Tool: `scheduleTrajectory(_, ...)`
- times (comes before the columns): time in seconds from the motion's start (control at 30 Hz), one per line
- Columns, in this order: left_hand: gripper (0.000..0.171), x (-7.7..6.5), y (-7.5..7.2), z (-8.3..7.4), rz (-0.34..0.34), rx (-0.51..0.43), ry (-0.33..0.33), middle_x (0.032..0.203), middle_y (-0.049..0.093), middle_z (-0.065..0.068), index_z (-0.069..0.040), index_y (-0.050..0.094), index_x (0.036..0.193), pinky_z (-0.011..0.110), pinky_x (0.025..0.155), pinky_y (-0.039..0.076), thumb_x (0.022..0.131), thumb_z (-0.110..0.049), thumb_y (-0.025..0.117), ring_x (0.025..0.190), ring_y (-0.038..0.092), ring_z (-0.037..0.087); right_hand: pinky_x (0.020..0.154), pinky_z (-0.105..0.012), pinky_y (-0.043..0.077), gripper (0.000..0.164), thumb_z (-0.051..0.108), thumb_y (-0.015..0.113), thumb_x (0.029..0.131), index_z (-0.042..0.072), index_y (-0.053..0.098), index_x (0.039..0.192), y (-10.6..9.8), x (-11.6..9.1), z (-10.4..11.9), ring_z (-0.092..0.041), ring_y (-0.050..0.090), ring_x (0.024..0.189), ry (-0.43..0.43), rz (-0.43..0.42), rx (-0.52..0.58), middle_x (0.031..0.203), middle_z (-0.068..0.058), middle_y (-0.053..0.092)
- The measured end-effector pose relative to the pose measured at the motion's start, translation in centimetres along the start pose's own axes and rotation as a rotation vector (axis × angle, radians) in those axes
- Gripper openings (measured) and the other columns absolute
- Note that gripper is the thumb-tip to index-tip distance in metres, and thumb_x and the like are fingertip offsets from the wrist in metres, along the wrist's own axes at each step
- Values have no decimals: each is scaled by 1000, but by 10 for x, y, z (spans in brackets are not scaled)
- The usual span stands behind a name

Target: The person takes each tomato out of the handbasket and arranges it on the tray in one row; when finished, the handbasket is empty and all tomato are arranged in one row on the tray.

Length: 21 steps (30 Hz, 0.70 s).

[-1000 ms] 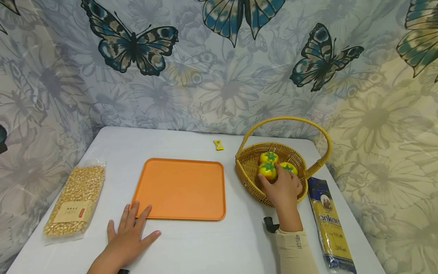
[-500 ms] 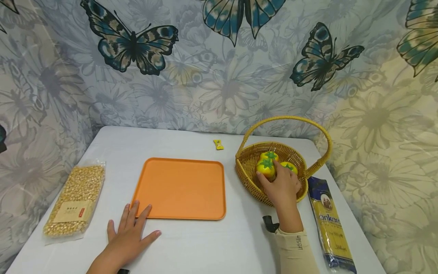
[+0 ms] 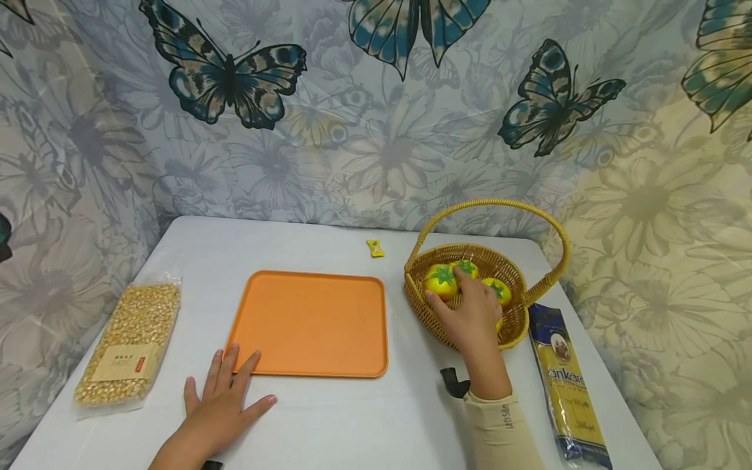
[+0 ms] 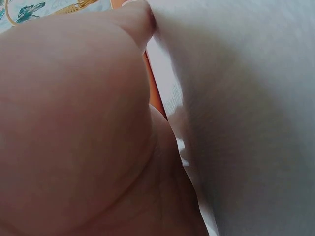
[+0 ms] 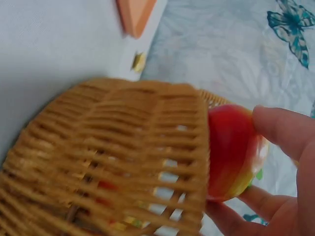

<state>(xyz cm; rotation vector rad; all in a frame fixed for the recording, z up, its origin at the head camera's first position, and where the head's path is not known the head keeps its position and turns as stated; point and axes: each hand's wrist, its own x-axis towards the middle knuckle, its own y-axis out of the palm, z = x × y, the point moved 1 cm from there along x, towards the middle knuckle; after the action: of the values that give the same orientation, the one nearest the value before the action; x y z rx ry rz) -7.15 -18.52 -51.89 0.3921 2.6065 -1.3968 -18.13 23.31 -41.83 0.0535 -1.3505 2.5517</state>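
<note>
I've got my right hand [image 3: 477, 316] pinching a green-topped fruit [image 3: 439, 283] at the basket [image 3: 424, 314]; left hand [image 3: 219, 408], fingers spread, touches the orange tray [image 3: 311, 326].

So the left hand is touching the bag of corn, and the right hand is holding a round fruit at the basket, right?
Not quite: the left hand is touching the near left corner of the orange tray, not the bag of corn. The head view shows this. The right hand does hold a round fruit at the basket.
</note>
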Motion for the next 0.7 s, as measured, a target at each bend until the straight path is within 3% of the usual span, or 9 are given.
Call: scheduleTrajectory(0.7,100,0,-2,-1,9,-3,-6,174,-9,26,-14,26,169,80,102,-27,96,-74,59,157,-20,48,117,-69,18,80,47,79,94,14,49,160,19,-1,29,-47,35,145,-75,46,13,158,-15,52)
